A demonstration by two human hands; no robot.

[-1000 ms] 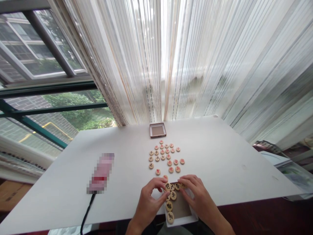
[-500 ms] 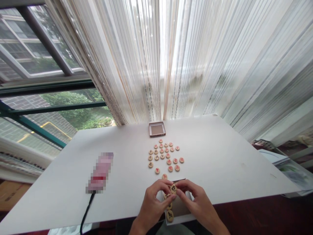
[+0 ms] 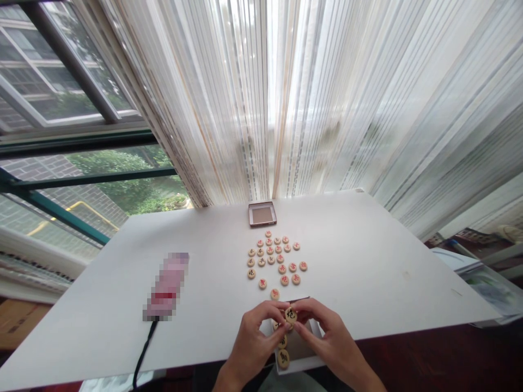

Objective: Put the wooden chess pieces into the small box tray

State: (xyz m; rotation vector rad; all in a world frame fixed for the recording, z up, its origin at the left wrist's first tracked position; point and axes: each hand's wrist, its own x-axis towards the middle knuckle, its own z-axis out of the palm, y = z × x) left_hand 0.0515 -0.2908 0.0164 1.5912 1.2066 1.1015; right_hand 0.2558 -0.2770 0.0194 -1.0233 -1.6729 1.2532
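My left hand [image 3: 255, 340] and my right hand [image 3: 327, 337] meet over a shallow white box [image 3: 304, 359] at the near table edge. Both pinch a round wooden chess piece with a black character [image 3: 290, 314], held upright between the fingertips. Under the hands, more black-marked pieces [image 3: 283, 357] lie in the box. Beyond the box, several wooden pieces with red characters [image 3: 278, 258] lie spread on the white table [image 3: 368, 272].
A small brown-lined box lid [image 3: 262, 214] sits at the far middle of the table by the curtain [image 3: 327, 98]. A blurred pink object [image 3: 166, 286] with a black cable [image 3: 143, 354] lies to the left. Windows are at the left.
A second ago both hands lay spread over a row of pieces at the box's far edge. They have drawn together and lifted one black-marked piece between the fingertips.
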